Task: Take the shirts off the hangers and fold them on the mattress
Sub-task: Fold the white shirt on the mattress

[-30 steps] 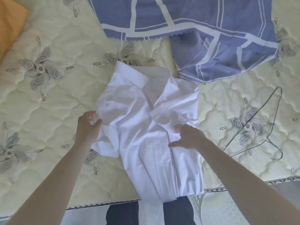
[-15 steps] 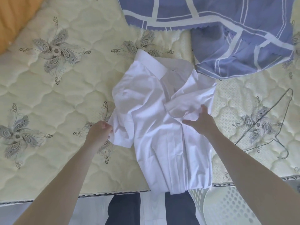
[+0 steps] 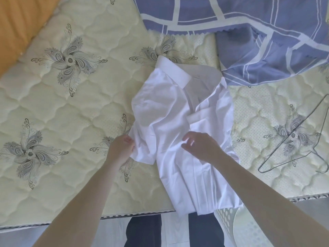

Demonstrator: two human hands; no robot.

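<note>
We see the shirt as thin white woven cloth, matt, smooth where it lies flat and creased toward the collar, which looks stiffer; the mattress is pale cream quilted fabric with a faint sheen, puffed between stitched seams and printed with grey flourishes; the hanger is thin dark wire, metal as far as we can tell; the sheet is soft matt blue cloth with white bands and a zigzag-cut edge; the orange cloth looks matt and rippled with folds; the basket looks like smooth white plastic pierced with round holes.
</note>
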